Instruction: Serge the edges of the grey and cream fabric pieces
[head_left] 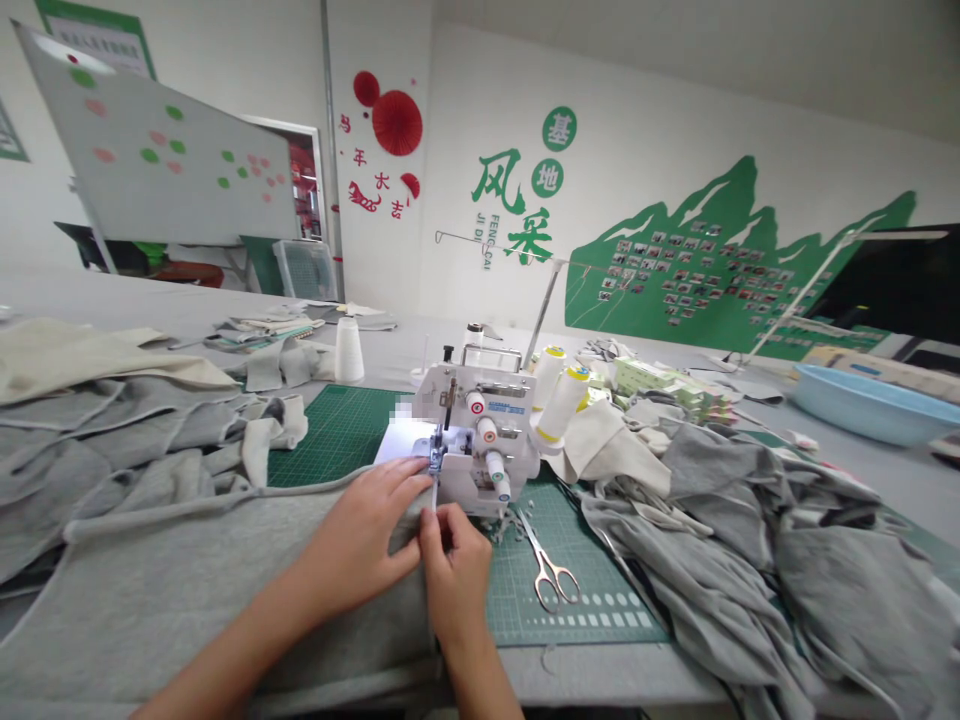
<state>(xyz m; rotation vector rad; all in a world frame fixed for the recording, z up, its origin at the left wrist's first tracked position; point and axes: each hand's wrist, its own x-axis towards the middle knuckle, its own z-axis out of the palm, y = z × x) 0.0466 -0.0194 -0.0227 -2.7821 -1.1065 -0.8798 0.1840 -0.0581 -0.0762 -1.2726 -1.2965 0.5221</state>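
Observation:
A white overlock sewing machine (487,430) stands in front of me with its lamp lit over the needle area. Grey knit fabric (225,560) spreads from the table's left side up to the presser foot (436,455). My left hand (375,520) lies on this fabric with fingers stretched out, their tips just left of the foot. Close to the foot, my right hand (456,560) pinches the fabric's right edge between thumb and fingers, where a narrow pale strip (434,495) shows. The fingertips of the right hand are partly hidden.
Scissors (551,575) lie on the green cutting mat (592,600), near fabric trimmings (510,525). Grey garment pieces (720,540) heap up at right, more fabric (150,440) at left. Thread cones (566,405) flank the machine; a blue basin (874,400) sits far right.

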